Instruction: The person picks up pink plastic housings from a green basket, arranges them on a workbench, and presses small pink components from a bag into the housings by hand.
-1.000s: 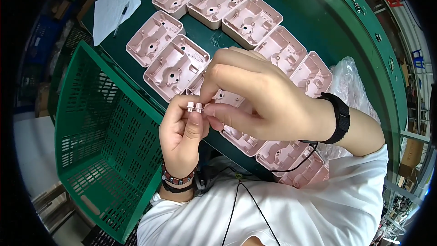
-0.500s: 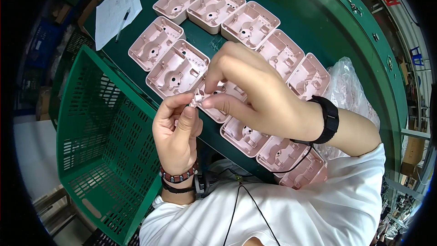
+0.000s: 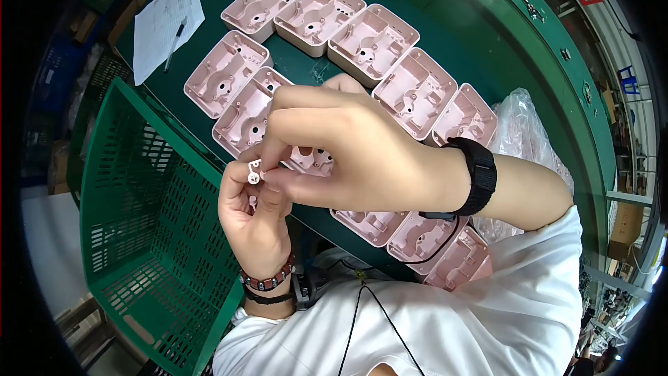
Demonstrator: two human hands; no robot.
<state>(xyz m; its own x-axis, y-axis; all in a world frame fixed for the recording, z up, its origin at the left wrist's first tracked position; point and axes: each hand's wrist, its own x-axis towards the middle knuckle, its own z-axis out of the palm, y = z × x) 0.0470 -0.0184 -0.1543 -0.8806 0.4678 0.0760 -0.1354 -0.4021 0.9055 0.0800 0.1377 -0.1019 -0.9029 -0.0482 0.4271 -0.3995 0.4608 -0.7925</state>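
I have a small white plastic part (image 3: 255,173) pinched between both my hands, held up over the near edge of the green table (image 3: 445,21). My right hand (image 3: 348,150) reaches across from the right, its thumb and forefinger closed on the part from above. My left hand (image 3: 252,219) comes up from below, fingers curled and closed around the part's lower side, so the two hands touch at the part. Behind my hands, pink plastic housings (image 3: 372,42) lie open side up in rows across the table, running from far left to near right. A green mesh basket (image 3: 139,237) stands just left of my hands. A sheet of paper (image 3: 161,21) with a pen (image 3: 174,43) on it lies at the far left, and a clear plastic bag (image 3: 522,132) sits to the right behind my right forearm.
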